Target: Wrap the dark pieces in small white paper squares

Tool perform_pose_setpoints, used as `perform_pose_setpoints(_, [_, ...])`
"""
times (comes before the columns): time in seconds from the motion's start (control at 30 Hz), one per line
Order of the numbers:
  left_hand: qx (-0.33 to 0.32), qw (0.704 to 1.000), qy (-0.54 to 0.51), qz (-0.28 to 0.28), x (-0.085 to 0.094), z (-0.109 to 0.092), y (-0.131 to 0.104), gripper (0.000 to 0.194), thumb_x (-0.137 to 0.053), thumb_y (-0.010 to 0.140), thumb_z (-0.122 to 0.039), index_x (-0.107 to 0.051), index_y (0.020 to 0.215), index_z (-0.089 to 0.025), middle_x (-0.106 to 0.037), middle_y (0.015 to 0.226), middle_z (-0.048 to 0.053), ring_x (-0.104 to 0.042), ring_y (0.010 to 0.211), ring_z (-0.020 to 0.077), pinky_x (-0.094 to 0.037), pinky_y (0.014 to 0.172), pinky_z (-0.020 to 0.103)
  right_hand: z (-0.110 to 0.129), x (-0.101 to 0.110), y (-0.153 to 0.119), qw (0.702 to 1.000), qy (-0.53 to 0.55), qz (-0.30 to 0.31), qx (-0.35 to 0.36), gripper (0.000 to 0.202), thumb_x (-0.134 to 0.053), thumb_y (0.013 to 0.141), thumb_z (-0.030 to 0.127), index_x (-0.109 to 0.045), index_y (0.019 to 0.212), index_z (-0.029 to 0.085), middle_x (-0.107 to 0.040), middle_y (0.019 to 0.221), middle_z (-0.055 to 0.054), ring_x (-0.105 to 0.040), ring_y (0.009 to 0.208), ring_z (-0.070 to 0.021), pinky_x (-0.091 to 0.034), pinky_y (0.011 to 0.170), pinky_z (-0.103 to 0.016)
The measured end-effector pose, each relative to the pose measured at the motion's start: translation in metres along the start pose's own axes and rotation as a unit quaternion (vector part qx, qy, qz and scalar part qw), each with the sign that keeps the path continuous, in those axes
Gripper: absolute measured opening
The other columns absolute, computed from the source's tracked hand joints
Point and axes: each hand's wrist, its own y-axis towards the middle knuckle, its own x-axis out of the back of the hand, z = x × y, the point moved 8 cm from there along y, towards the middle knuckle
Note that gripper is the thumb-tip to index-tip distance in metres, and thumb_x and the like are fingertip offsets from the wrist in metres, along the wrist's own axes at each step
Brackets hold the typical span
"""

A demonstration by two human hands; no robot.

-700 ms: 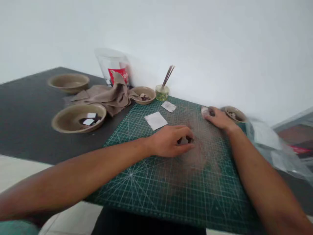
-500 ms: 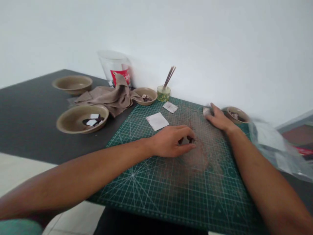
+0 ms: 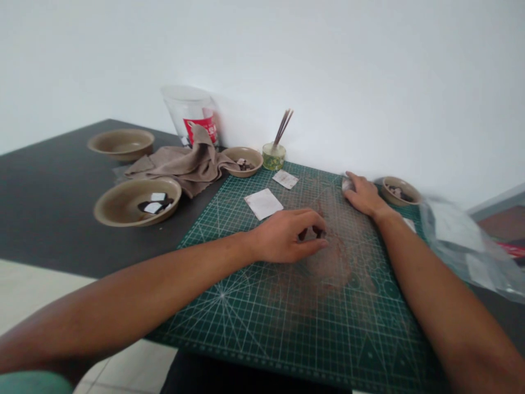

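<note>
My left hand (image 3: 289, 236) is held over the middle of the green cutting mat (image 3: 266, 328). Its fingers curl into a pinch around a small dark piece (image 3: 318, 232), mostly hidden by the fingertips. Farther off, near the mat's back edge, my right hand (image 3: 363, 194) has its thumb and forefinger around a pale, whitish pad (image 3: 348, 184); its exact kind is unclear. Reddish-brown dust covers the mat around and beyond the left hand. A white square sheet (image 3: 263, 204) and a smaller stained one (image 3: 285, 179) lie behind the left hand.
Right of the right hand stands a bowl of brownish bits (image 3: 401, 191), beside a clear plastic bag (image 3: 471, 246). At left are a bowl with black and white pieces (image 3: 110, 203), another bowl (image 3: 121, 143), a brown cloth (image 3: 180, 164), a clear tub (image 3: 188, 104) and a green jar with sticks (image 3: 273, 157).
My right hand has shifted slightly left and back with the pale pad. A white patch now shows beside the right forearm. The left hand has stayed almost still.
</note>
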Motion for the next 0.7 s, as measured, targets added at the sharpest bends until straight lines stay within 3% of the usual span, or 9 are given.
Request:
perform_pose_setpoints(0.17, [0.006,1.0,-0.007,-0.004,0.001,0.001,0.0,0.022,-0.063,0.091,-0.034,-0.06,0.104,-0.017,-0.065,0.091,0.002,-0.061,0.07,0.0103,-0.046,0.065,0.021,-0.003,0.012,-0.005,0.997,0.046,-0.055,-0.007,0.07,-0.064,0.072,0.032,-0.051,0.14,0.018,-0.046,0.134,-0.017,-0.052,0.124,-0.035,-0.038,0.111,-0.051])
perform_pose_setpoints(0.33, [0.056,0.997,-0.026,-0.055,0.011,0.009,0.001,0.019,-0.064,0.09,-0.034,-0.062,0.1,-0.018,-0.066,0.088,0.0,-0.061,0.07,0.0102,-0.046,0.065,0.022,0.002,0.038,-0.01,0.987,0.132,-0.091,-0.023,0.048,-0.058,0.083,0.036,-0.058,0.128,0.023,-0.06,0.118,-0.011,-0.06,0.108,-0.0299,-0.048,0.099,-0.05])
perform_pose_setpoints(0.43, [0.094,0.986,-0.051,-0.124,0.021,0.017,-0.001,0.021,-0.064,0.09,-0.036,-0.062,0.101,-0.018,-0.066,0.084,-0.001,-0.06,0.069,0.0099,-0.045,0.063,0.022,0.03,0.045,-0.03,0.959,0.284,0.001,-0.021,0.05,-0.062,0.084,0.042,-0.055,0.132,0.028,-0.067,0.102,-0.005,-0.065,0.085,-0.0242,-0.056,0.076,-0.041])
perform_pose_setpoints(0.53, [0.122,0.97,-0.079,-0.196,0.03,0.023,-0.005,0.024,-0.063,0.091,-0.038,-0.061,0.103,-0.018,-0.065,0.083,-0.001,-0.059,0.068,0.0103,-0.045,0.062,0.023,0.081,0.042,-0.074,0.915,0.37,0.163,-0.004,0.054,-0.061,0.088,0.044,-0.048,0.139,0.032,-0.069,0.103,-0.004,-0.066,0.076,-0.021,-0.054,0.059,-0.032])
perform_pose_setpoints(0.6, [0.126,0.961,-0.097,-0.226,0.033,0.024,-0.007,0.024,-0.063,0.09,-0.038,-0.061,0.103,-0.018,-0.064,0.085,0.0,-0.058,0.07,0.0103,-0.045,0.063,0.023,0.115,0.041,-0.108,0.904,0.355,0.237,0.033,0.059,-0.063,0.088,0.04,-0.044,0.144,0.032,-0.068,0.115,-0.005,-0.068,0.085,-0.0219,-0.057,0.069,-0.035])
perform_pose_setpoints(0.7, [0.13,0.951,-0.156,-0.234,0.03,0.028,-0.006,0.024,-0.064,0.09,-0.038,-0.06,0.102,-0.018,-0.063,0.087,0.0,-0.056,0.07,0.0096,-0.045,0.063,0.023,0.145,0.042,-0.14,0.939,0.254,0.213,0.095,0.058,-0.065,0.087,0.033,-0.047,0.142,0.031,-0.063,0.131,-0.006,-0.064,0.111,-0.0256,-0.051,0.096,-0.044])
